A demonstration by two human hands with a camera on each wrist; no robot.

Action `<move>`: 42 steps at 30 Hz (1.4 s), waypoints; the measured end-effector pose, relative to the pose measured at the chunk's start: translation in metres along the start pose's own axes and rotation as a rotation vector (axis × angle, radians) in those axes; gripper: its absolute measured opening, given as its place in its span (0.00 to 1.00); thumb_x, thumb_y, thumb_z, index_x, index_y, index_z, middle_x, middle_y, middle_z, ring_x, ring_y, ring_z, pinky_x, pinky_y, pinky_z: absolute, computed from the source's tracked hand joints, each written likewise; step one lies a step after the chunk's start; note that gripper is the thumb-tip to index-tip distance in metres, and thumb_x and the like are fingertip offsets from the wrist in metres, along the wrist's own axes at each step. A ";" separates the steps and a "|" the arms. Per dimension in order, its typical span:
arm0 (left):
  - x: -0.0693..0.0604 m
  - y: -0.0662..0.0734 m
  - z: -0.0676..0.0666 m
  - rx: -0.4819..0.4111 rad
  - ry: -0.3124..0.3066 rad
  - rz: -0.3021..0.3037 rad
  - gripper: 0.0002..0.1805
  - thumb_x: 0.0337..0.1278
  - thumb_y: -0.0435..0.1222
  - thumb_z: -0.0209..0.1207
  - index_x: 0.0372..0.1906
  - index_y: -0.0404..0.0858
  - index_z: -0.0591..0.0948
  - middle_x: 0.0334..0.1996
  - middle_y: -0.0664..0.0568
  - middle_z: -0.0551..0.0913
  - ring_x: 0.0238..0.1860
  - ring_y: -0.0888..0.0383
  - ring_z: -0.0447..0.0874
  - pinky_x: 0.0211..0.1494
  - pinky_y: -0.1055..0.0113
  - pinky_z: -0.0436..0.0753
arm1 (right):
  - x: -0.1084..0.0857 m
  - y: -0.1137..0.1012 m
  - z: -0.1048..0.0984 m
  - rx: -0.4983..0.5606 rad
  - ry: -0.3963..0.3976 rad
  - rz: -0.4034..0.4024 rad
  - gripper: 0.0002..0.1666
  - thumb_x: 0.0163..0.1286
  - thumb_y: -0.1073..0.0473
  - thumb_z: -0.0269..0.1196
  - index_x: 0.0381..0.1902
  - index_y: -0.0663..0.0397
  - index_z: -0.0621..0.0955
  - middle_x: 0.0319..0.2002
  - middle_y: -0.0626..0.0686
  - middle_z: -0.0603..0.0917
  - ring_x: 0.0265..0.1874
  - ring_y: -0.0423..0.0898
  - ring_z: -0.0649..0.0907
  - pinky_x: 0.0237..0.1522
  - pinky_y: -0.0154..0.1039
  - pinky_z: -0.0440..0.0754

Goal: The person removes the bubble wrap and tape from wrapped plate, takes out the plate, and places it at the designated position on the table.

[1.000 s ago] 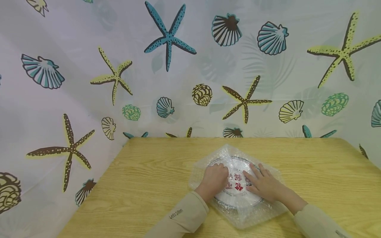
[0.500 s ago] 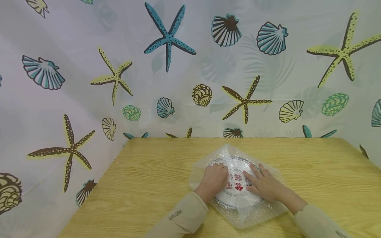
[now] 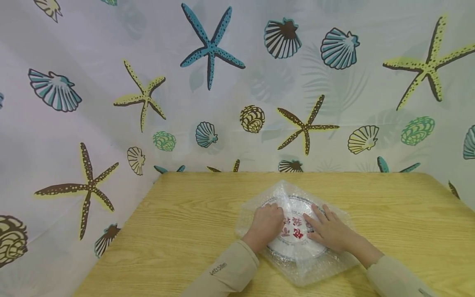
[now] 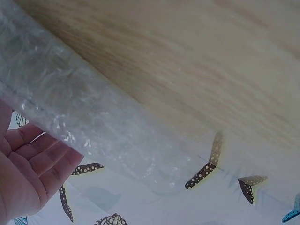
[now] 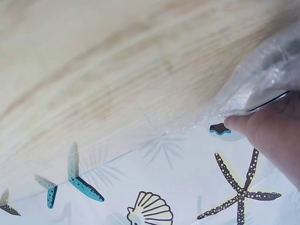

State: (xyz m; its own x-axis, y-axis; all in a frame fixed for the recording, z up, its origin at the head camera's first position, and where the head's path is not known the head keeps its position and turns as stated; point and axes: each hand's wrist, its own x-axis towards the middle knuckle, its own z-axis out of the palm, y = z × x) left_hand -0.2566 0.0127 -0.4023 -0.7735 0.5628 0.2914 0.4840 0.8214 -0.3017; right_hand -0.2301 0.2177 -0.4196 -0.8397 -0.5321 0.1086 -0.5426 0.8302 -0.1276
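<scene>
A white plate with a dark patterned rim and red characters shows through clear bubble wrap on the table. On its left part rests my left hand, fingers curled down and gripping the wrap. The left wrist view has the bent fingers of the left hand against the bubble wrap; their tips are partly hidden. Across the plate's right side, my right hand lies with fingers spread, pressing on the wrapped surface. Only part of the right hand appears in the right wrist view, beside the wrap's edge.
The wooden table extends around the wrapped plate on all sides. Behind it and along the left hangs a white curtain printed with starfish and shells.
My left hand has shifted very slightly to the left on the wrap. The right hand and the wrapped plate have stayed in place.
</scene>
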 end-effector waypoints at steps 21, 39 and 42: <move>-0.002 -0.003 -0.001 -0.016 0.043 -0.003 0.12 0.53 0.42 0.56 0.19 0.42 0.76 0.14 0.56 0.69 0.15 0.61 0.66 0.16 0.69 0.68 | 0.000 0.002 0.003 -0.006 0.011 0.006 0.31 0.68 0.49 0.49 0.61 0.64 0.65 0.62 0.74 0.53 0.59 0.74 0.50 0.55 0.65 0.52; -0.002 -0.006 0.000 -0.003 0.031 -0.035 0.12 0.54 0.43 0.55 0.20 0.42 0.75 0.15 0.55 0.71 0.17 0.60 0.69 0.17 0.68 0.70 | 0.000 0.000 0.002 0.004 0.008 0.008 0.31 0.68 0.49 0.50 0.61 0.64 0.65 0.62 0.74 0.54 0.59 0.75 0.49 0.55 0.66 0.52; -0.001 -0.007 0.000 -0.011 0.015 -0.037 0.12 0.54 0.42 0.55 0.20 0.42 0.75 0.15 0.55 0.71 0.17 0.61 0.69 0.17 0.68 0.70 | 0.000 0.000 0.001 0.007 0.006 0.007 0.31 0.68 0.49 0.49 0.61 0.64 0.65 0.62 0.74 0.53 0.59 0.75 0.49 0.55 0.66 0.51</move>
State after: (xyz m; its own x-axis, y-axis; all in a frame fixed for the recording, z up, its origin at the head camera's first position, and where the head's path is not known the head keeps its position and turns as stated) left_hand -0.2591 0.0065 -0.4002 -0.7849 0.5330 0.3161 0.4594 0.8428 -0.2804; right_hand -0.2306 0.2178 -0.4208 -0.8435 -0.5250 0.1136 -0.5366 0.8330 -0.1350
